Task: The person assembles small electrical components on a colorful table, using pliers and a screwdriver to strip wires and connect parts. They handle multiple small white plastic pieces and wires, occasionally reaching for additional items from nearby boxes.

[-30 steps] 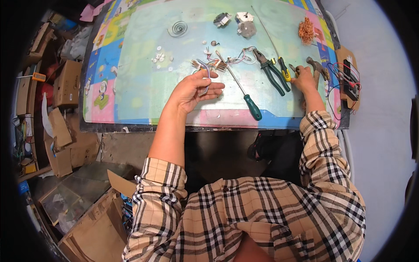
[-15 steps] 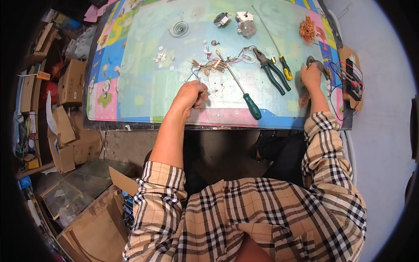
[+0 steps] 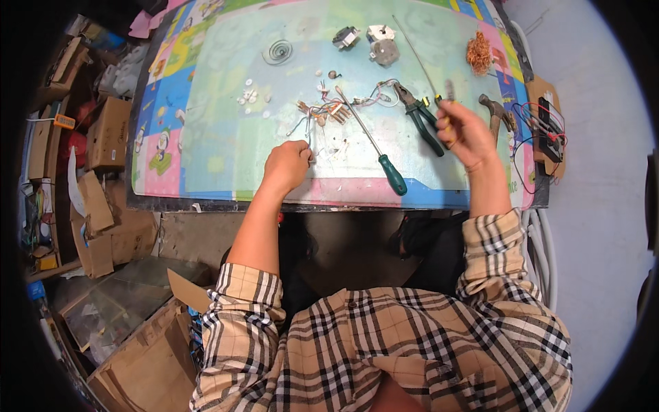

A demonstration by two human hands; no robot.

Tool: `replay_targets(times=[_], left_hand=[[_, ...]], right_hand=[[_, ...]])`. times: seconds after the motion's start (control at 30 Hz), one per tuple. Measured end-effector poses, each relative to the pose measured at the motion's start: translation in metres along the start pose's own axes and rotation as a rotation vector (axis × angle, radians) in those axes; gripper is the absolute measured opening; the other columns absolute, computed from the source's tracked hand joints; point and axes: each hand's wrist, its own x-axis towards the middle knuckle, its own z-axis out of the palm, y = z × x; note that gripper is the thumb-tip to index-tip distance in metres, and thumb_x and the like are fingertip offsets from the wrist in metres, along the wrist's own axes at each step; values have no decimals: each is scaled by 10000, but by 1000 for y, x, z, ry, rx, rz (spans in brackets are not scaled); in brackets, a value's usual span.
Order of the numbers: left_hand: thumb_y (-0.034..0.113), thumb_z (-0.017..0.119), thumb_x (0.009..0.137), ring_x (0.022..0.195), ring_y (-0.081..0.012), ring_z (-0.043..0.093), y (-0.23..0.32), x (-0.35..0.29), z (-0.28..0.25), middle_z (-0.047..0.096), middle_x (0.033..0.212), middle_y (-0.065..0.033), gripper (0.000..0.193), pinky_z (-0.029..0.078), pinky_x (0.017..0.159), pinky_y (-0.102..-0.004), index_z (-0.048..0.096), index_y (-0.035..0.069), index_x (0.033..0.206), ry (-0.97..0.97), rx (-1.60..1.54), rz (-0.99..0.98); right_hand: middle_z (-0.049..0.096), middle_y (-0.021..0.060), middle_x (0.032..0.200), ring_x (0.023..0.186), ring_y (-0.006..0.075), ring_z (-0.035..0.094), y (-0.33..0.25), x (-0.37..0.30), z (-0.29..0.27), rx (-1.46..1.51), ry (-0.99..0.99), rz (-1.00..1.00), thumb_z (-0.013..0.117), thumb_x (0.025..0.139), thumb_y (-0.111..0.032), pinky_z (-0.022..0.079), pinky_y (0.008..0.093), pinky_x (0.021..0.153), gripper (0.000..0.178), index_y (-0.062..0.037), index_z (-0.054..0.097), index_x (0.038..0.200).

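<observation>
My left hand [image 3: 288, 165] is closed near the table's front edge. A thin bluish wire [image 3: 309, 135] runs down to its fingertips from a tangle of wires with small connectors [image 3: 332, 112]. My right hand [image 3: 468, 134] is raised over the right side, fingers curled and partly blurred. A narrow greyish thing [image 3: 449, 89] sticks up from it, too smeared to name. Beneath that hand, the yellow screwdriver's handle is largely hidden. Green-handled pliers [image 3: 420, 118] lie just left of it, and a hammer [image 3: 493, 115] to its right. A green-handled screwdriver [image 3: 389, 168] lies between my hands.
Farther back lie a metal coil [image 3: 279, 52], small white round pieces [image 3: 248, 96], a black-and-white block [image 3: 345, 38], a grey motor-like part [image 3: 384, 52] and a copper wire bundle [image 3: 478, 53]. A black device with leads [image 3: 551, 127] sits at the right edge; cardboard boxes [image 3: 108, 134] stand left.
My right hand has left the hammer and moved left, up over the yellow screwdriver's handle. My left hand has drawn slightly toward me and left, staying closed.
</observation>
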Motion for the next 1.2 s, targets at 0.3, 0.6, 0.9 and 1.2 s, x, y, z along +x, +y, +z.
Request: replay_targets(times=[0.3, 0.6, 0.9, 1.2], left_hand=[[140, 442, 952, 561, -88, 525, 52, -6, -33, 656, 819, -89, 192, 431, 537, -231, 562, -6, 922, 255, -513, 238], [154, 418, 971, 619, -89, 584, 54, -4, -53, 674, 897, -115, 207, 410, 565, -215, 558, 2, 985, 560, -618, 383], [116, 431, 946, 650, -149, 618, 35, 0, -66, 668, 897, -169, 176, 441, 565, -241, 528, -9, 1024, 412, -866, 36], [-51, 440, 791, 733, -141, 601, 15, 9, -66, 623, 971, -187, 139, 455, 560, -215, 525, 9, 884, 414, -1038, -51]], right_hand=[[648, 145, 856, 783, 275, 607, 54, 39, 20, -1305, 9, -56, 615, 794, -306, 466, 375, 716, 349, 2, 601, 957], [545, 185, 1052, 954, 349, 573, 76, 55, 33, -1876, 151, -245, 592, 807, -253, 473, 426, 821, 337, -46, 596, 1073], [582, 180, 1003, 987, 355, 582, 85, 99, 44, -1793, 168, -350, 569, 829, -144, 483, 431, 811, 295, -123, 550, 1122], [566, 76, 937, 779, 284, 609, 55, 86, 72, -1629, 313, -887, 690, 769, -167, 492, 392, 664, 129, -145, 638, 885]])
